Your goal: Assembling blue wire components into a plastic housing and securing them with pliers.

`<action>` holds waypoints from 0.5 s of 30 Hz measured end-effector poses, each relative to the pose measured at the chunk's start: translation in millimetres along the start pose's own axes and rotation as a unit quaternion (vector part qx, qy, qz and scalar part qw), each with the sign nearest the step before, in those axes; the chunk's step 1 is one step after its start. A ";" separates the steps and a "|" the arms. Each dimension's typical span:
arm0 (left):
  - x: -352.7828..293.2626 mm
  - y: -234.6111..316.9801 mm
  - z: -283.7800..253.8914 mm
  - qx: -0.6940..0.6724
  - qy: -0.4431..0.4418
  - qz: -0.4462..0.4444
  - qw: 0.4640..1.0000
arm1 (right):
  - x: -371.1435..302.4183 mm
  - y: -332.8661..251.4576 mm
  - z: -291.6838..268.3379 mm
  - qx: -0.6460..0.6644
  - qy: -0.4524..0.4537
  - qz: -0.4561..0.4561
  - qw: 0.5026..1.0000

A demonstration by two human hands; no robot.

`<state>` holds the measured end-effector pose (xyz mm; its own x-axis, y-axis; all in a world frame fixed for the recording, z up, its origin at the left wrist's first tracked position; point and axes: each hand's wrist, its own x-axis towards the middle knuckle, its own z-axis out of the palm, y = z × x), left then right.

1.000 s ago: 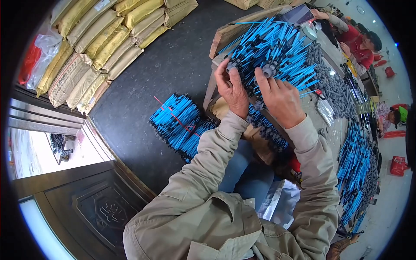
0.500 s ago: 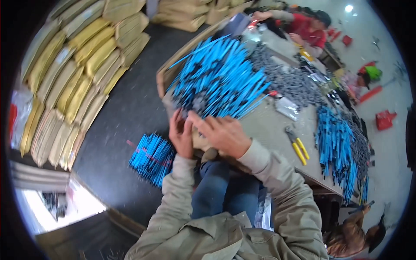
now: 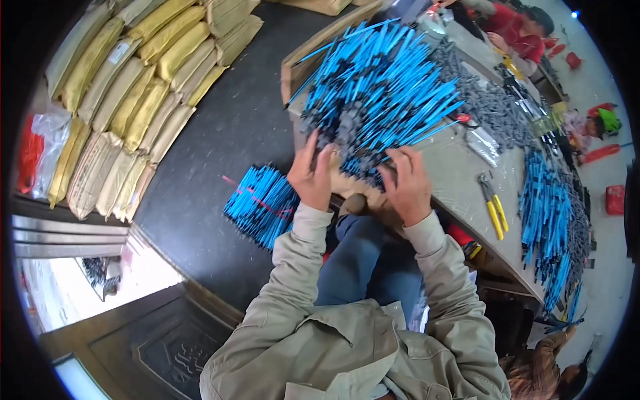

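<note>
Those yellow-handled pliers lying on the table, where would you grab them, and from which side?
Grip the yellow-handled pliers by the two yellow handles, probably coming from above at the end nearer the person. The handles lie flat on the table, slightly apart and clear of the blue rods; the grey jaws point away.

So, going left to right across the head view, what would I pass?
Stacked tan sacks → bundle of blue rods on the dark floor → left hand → right hand → yellow-handled pliers → row of blue rods along the table's far right → red box on the floor.
</note>
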<state>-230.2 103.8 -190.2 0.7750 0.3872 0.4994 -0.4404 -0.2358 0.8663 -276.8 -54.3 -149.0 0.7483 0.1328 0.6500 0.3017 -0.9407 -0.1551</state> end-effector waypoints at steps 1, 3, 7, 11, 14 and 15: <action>-1.9 -0.4 1.6 -0.017 -0.005 -0.015 1.000 | -1.6 3.6 0.7 0.017 0.002 0.012 1.000; -1.7 -2.6 0.0 -0.037 -0.008 -0.022 0.999 | -4.8 2.1 0.2 0.033 0.002 0.033 0.999; -4.1 -3.9 -16.0 -0.065 0.004 -0.017 0.998 | -6.7 -12.5 -12.7 0.068 0.045 -0.003 0.997; -6.3 3.9 -25.4 -0.092 0.064 0.040 0.993 | -76.8 -12.1 -27.8 0.086 0.008 -0.013 0.996; -3.7 28.0 -41.1 -0.087 0.079 0.086 0.989 | -143.1 -21.0 -29.5 0.086 -0.133 -0.090 0.983; -0.6 38.9 -42.1 -0.089 0.065 0.089 0.990 | -172.1 -21.4 -31.7 0.085 -0.128 -0.077 0.985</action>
<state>-266.9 132.0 -156.3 0.6189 0.4674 0.6312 -0.6461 -0.1539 0.7475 -430.8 -66.9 -234.0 0.8043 0.3638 0.4698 0.5008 -0.8406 -0.2064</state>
